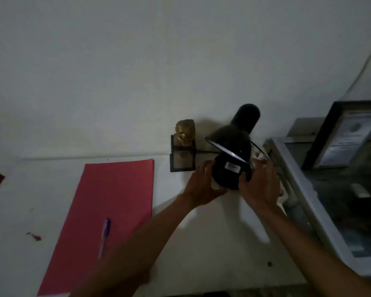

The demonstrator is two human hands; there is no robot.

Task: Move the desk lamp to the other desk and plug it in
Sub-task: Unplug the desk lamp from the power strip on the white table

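A black desk lamp (234, 144) with a cone shade and a round base (225, 174) stands near the back right of the white desk (201, 232), close to the wall. A white label shows on the base. My left hand (201, 185) grips the base from the left. My right hand (259, 185) holds it from the right. A thin black cord (204, 151) runs from the lamp leftward along the wall. No plug or socket can be made out.
A red folder (107, 211) with a purple pen (105, 234) on it lies on the left of the desk. A gold figurine on a black stand (183, 146) sits left of the lamp. A glass-topped cabinet (330, 200) and a framed certificate (347, 136) are on the right.
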